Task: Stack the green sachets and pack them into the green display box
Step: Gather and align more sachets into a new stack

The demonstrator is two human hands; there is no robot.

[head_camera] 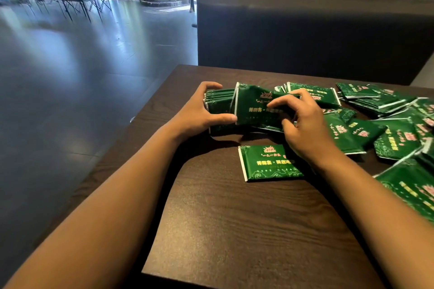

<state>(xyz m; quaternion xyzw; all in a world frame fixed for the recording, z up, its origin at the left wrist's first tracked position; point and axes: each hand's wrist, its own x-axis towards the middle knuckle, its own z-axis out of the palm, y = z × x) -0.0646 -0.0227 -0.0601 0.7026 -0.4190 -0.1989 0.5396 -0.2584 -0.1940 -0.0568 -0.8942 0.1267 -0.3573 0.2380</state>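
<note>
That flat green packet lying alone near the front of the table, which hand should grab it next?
The right hand, probably. The lone sachet lies just below its wrist, and it only pinches one tilted sachet. The left hand is farther away, and its grip holds the upright stack together.

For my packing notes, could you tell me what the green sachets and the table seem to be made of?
Green sachets: probably thin plastic or foil film with a slight sheen; they crumple where held and show white sealed edges. Table: dark brown wood or wood-look laminate, matt, with visible grain lines.
</note>
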